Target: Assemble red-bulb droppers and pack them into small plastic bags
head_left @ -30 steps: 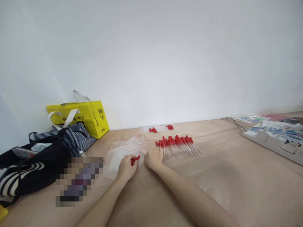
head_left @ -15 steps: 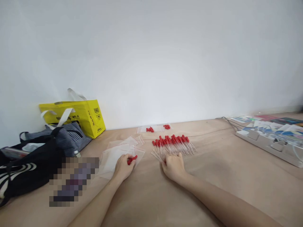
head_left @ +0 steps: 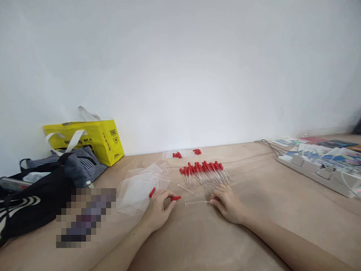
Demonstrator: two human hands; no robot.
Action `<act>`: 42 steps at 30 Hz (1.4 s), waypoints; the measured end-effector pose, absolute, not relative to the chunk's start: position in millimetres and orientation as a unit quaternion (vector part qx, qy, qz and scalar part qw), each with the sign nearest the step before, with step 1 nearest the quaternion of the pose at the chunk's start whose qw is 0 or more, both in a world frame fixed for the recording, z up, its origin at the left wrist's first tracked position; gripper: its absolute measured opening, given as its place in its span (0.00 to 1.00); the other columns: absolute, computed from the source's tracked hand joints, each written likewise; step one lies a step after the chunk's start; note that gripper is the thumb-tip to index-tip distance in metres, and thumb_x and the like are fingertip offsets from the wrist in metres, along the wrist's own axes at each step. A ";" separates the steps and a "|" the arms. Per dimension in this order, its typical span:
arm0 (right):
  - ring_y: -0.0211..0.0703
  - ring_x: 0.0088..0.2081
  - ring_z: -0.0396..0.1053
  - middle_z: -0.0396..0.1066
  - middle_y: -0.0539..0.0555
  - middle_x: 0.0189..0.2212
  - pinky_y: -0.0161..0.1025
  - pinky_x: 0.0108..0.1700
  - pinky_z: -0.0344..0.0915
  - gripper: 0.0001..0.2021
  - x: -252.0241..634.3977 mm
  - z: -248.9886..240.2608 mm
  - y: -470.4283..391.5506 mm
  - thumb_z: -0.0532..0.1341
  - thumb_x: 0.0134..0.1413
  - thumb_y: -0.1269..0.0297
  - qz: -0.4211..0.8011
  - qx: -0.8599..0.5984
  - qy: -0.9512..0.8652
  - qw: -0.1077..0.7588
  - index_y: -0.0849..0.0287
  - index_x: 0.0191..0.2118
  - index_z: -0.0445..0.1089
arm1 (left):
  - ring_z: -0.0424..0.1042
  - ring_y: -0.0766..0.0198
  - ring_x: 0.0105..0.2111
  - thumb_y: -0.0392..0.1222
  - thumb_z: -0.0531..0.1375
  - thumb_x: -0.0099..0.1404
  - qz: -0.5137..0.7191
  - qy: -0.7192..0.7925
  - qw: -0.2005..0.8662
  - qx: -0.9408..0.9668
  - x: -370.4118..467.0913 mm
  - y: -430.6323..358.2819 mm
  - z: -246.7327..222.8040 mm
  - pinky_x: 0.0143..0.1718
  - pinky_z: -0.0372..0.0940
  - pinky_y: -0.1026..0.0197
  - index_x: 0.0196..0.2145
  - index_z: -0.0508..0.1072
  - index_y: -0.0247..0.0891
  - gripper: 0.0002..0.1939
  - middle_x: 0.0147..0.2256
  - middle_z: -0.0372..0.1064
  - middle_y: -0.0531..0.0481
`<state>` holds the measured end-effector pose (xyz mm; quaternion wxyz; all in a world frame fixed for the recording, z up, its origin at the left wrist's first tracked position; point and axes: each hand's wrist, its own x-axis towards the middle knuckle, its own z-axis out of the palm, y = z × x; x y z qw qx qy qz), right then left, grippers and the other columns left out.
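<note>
My left hand (head_left: 159, 210) pinches a red rubber bulb (head_left: 176, 198) between thumb and forefinger, its end pointing right. My right hand (head_left: 229, 205) is closed on one end of a thin clear dropper tube (head_left: 196, 203), which points left toward the bulb with a gap between them. A second clear tube (head_left: 188, 190) lies loose just behind. Beyond my right hand lies a row of several red-topped droppers (head_left: 201, 169). Another red bulb (head_left: 152, 192) shows by the back of my left fingers, over the clear zip bags (head_left: 135, 192); whether the hand touches it I cannot tell.
Two small heaps of red bulbs (head_left: 177, 155) lie on a clear bag near the wall. Left are a yellow bag (head_left: 111, 145), a striped bag (head_left: 87, 162), a black bag (head_left: 36, 203) and a blurred-out item. A white power strip (head_left: 316, 177) with cables lies right.
My left hand has moved right with a red bulb. My right hand has drawn back from the droppers to the right, now holding a clear tube out from the row.
</note>
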<state>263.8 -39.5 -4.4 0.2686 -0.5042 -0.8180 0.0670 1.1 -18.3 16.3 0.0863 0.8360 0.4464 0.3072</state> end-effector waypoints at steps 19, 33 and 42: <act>0.40 0.35 0.61 0.66 0.52 0.30 0.37 0.38 0.52 0.04 222.2 -8.2 -29.8 0.53 0.53 0.67 0.120 -0.486 -0.823 0.269 0.60 0.29 0.62 | 0.67 0.61 0.30 0.36 0.53 0.58 0.289 0.475 0.099 0.825 18.8 -21.2 9.2 0.32 0.60 0.61 0.29 0.68 0.39 0.04 0.28 0.68 0.52; 0.40 0.32 0.64 0.68 0.51 0.28 0.36 0.35 0.53 0.07 216.5 -12.5 -29.6 0.48 0.54 0.70 0.174 -0.449 -0.811 0.333 0.58 0.30 0.63 | 0.69 0.60 0.37 0.40 0.52 0.60 0.309 0.448 0.153 0.825 21.0 -21.5 4.3 0.39 0.62 0.60 0.35 0.71 0.41 0.09 0.36 0.72 0.51; 0.37 0.30 0.63 0.68 0.48 0.26 0.37 0.38 0.50 0.06 212.0 -8.2 -36.4 0.50 0.53 0.70 0.168 -0.444 -0.811 0.343 0.58 0.30 0.63 | 0.70 0.62 0.34 0.41 0.52 0.60 0.333 0.446 0.153 0.817 21.7 -22.6 2.9 0.36 0.63 0.62 0.34 0.72 0.40 0.10 0.34 0.73 0.52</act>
